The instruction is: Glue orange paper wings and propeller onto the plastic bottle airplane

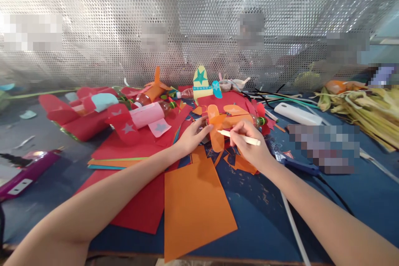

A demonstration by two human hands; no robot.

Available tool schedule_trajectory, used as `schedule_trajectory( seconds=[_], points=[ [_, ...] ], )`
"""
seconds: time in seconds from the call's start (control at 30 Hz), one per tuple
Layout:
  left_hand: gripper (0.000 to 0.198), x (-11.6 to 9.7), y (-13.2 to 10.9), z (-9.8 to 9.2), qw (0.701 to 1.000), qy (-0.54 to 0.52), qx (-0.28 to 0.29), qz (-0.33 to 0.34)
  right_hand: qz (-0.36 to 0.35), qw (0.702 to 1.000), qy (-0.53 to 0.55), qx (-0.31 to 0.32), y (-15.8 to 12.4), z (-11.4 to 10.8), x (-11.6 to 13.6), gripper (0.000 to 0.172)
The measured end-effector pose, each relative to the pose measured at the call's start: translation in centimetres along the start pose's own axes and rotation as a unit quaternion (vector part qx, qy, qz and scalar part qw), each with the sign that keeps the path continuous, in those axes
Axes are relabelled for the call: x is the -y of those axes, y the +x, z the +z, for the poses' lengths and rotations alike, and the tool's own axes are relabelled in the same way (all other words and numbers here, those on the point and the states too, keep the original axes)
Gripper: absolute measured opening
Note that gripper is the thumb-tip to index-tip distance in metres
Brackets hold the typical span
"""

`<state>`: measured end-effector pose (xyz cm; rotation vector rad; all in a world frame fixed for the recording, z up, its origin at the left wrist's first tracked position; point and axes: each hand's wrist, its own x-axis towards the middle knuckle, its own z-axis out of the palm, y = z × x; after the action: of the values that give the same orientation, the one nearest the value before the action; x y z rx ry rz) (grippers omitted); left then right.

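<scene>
My right hand is closed around a white pen, its tip touching the orange paper tail piece of a toy airplane. The plane is a clear plastic bottle wrapped in orange paper, with a green ring at its neck and star shapes on its orange pieces. From the left, my left hand grips the plane, thumb on the tail piece; its other fingers are partly hidden behind. Below both hands lies an orange paper sheet. Orange paper scraps sit under the plane.
Red paper sheets and other bottle planes, one pink and one yellow, lie left and behind. A purple power strip is far left. Right are a blue glue gun, cords and dried husks. A perforated metal panel stands behind.
</scene>
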<state>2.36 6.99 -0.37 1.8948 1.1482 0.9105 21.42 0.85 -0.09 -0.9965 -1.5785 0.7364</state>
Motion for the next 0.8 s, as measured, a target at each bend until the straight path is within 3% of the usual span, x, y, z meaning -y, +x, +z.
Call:
schedule_trajectory(
  seconds=[0.8],
  points=[
    [0.058,-0.18,0.06,0.05,1.000,-0.010,-0.004,-0.005,0.011,1.000,0.006,-0.017,0.09,0.19,-0.25,0.016]
  ],
)
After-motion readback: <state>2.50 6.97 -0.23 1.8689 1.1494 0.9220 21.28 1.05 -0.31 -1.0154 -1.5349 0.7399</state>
